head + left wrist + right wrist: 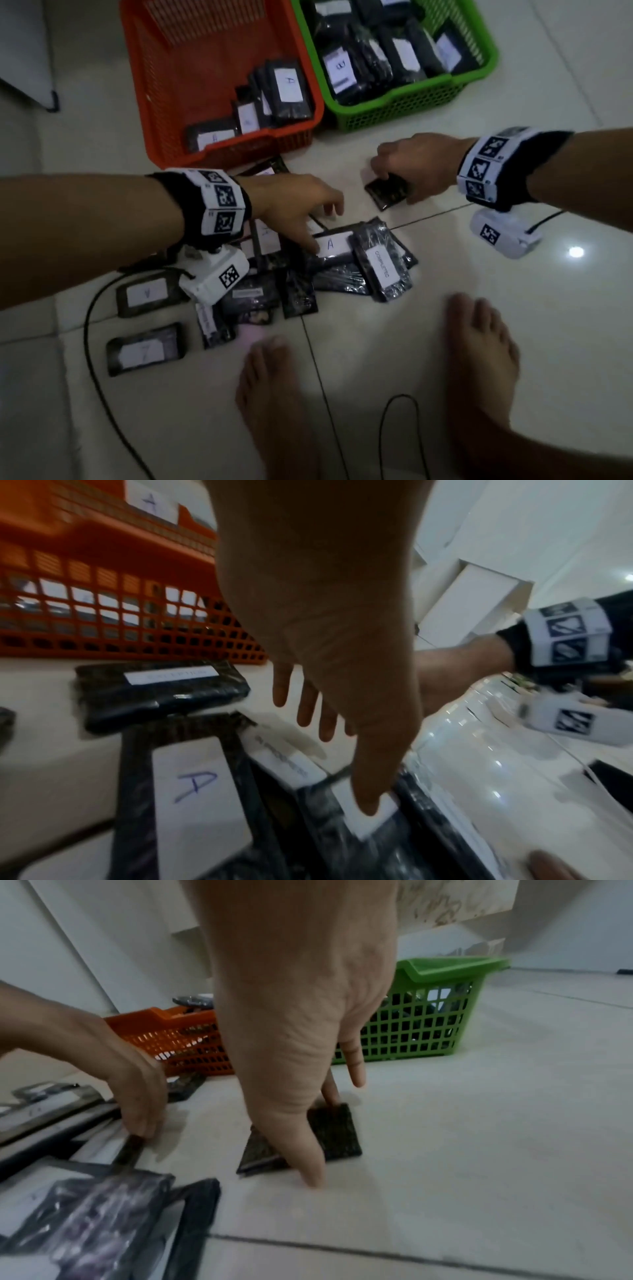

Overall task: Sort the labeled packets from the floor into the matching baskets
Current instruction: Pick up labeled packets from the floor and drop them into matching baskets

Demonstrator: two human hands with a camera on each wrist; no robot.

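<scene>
Black packets with white labels lie in a heap on the tiled floor. My left hand (325,228) reaches over the heap with fingers spread; its thumb presses the label of a packet marked A (330,244), also seen under the thumb in the left wrist view (373,822). My right hand (394,185) pinches a lone black packet (387,195) between thumb and fingers on the floor; the packet (342,1131) shows no label. The orange basket (239,150) holds A packets (289,84). The green basket (394,109) is full of packets, one marked B (339,66).
A packet labelled COMPLETED (382,267) lies on the heap's right side, with more A packets (147,293) at the left. My bare feet (274,394) stand just below the heap. Black cables (102,377) trail over the floor. White furniture (27,51) stands at top left.
</scene>
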